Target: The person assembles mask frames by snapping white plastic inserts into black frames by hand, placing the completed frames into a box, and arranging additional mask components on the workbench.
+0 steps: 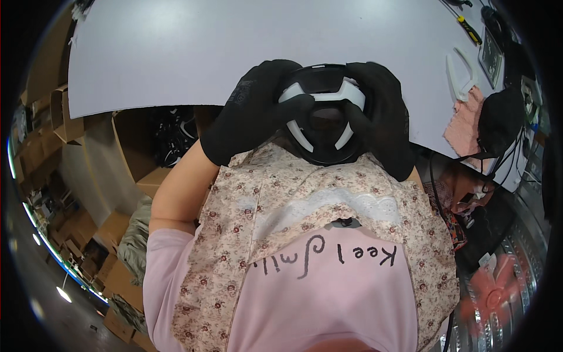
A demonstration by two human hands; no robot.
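Observation:
Both my hands wear black gloves and grip a round black plastic part with white trim pieces (326, 120), held at the near edge of the white table. My left hand (264, 100) wraps round its left side, the thumb pressing on the white trim. On the opposite side, my right hand (384, 111) closes round the rim, its thumb resting on the white trim's right arm. The white trim forms a curved band with arms reaching down over the black face. The fingers behind the part are hidden.
On the table's right lie a white curved trim piece (462, 73), a pink cloth (465, 123), a yellow-and-black screwdriver (469, 29) and a black bag-like item (501, 122). Below the table at left, a cardboard box (138, 146) holds black parts (174, 136). A red fan (495, 290) is at lower right.

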